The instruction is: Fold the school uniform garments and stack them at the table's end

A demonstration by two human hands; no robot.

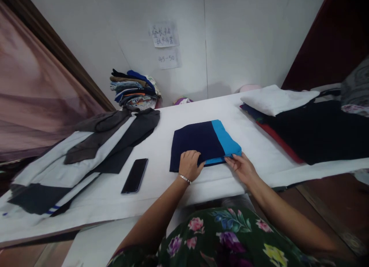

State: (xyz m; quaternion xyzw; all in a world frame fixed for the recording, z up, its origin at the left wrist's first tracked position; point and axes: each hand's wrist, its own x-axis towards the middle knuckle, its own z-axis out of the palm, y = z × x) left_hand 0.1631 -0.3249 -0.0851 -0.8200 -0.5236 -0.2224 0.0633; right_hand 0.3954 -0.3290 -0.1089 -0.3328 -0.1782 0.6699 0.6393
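A garment [196,138], navy with a bright blue band along its right side, lies folded into a rough rectangle in front of me. On its near edge is my left hand [190,165], its fingers curled over the navy fabric and its thumb at the fold. My right hand [241,166] pinches the near right corner, where the blue layers part slightly. Both hands grip the same piece, which rests on the white-covered table [178,190]. The fingertips under the cloth are partly hidden.
Left of the garment lies a black phone [135,176]. Beyond it are spread grey and dark clothes [83,155]. A stack of folded clothes [135,88] stands at the back left. White [276,100] and black clothes [314,132] lie at right. Handwritten papers [165,34] hang on the wall.
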